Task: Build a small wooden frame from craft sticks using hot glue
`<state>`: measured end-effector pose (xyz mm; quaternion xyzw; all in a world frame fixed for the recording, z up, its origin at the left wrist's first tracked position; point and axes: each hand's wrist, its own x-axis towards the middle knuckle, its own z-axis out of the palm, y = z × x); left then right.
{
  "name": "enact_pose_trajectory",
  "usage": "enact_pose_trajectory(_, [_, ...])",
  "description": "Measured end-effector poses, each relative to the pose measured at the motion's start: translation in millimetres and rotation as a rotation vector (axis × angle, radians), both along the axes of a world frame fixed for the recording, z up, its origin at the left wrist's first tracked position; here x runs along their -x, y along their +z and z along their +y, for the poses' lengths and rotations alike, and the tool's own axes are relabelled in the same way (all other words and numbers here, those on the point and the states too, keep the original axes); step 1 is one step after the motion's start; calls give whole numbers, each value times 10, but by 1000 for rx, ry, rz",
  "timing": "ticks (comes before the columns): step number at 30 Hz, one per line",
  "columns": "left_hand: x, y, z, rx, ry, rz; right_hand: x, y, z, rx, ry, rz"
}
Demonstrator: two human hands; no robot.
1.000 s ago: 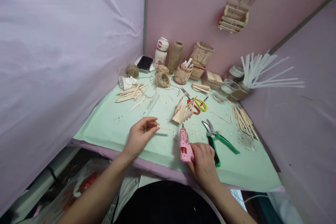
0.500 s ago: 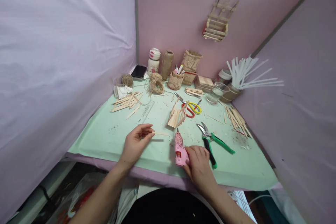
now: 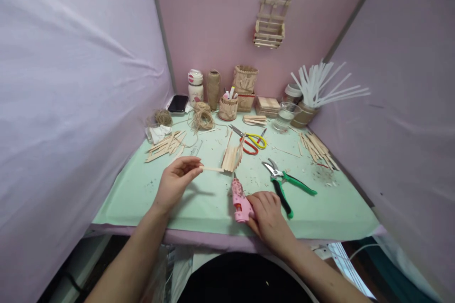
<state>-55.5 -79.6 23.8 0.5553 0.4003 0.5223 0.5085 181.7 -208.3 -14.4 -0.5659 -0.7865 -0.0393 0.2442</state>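
Between thumb and fingers, my left hand (image 3: 179, 181) pinches one end of a thin wooden craft stick (image 3: 212, 169). The stick points right, its far end by the lower edge of a small craft-stick frame (image 3: 231, 157) on the table; whether they touch I cannot tell. My right hand (image 3: 266, 213) is wrapped round the handle of a pink glue gun (image 3: 241, 203). The gun's nozzle points away from me, just below the frame. Green-handled pruning shears (image 3: 284, 180) lie to the right of the gun, and scissors (image 3: 252, 141) with red and yellow handles rest behind the frame.
Loose craft sticks lie in piles at left (image 3: 165, 147) and right (image 3: 318, 151). Along the back stand a white bottle (image 3: 195, 90), a twine ball (image 3: 202, 117), a pen holder (image 3: 228, 109), a clear water cup (image 3: 284, 118) and a pot of white glue sticks (image 3: 305, 116).
My left hand has raised the craft stick and brought it up to the frame's lower edge. The glue gun stays in my right hand, close to its earlier place. The view has shifted right.
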Motion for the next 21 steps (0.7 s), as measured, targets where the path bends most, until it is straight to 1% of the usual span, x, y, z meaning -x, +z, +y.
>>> enact_pose_trajectory(2, [-55,154,107,-28,-6,-90,1,-6,0,5,0,8])
enact_pose_trajectory(5, [-197,371,281,-74,-41,-216,5,-6,4,9,5,16])
enact_pose_trajectory(7, [-322,477,392,-104,-85,-226,10,-1,10,13,9,17])
enact_pose_trajectory(9, [-455,543,489,-128,-179,-181,15,6,16,20,11,19])
enact_pose_trajectory(12, [-624,584,600,-125,-353,-83,16,12,23,26,11,30])
enact_pose_trajectory(14, [-697,583,653,-102,-425,-20,13,11,26,24,11,33])
enact_pose_trajectory(17, [-747,554,713,-85,-462,56,8,0,28,18,13,33])
enact_pose_trajectory(21, [-755,503,768,-104,-439,112,6,-19,32,31,18,52])
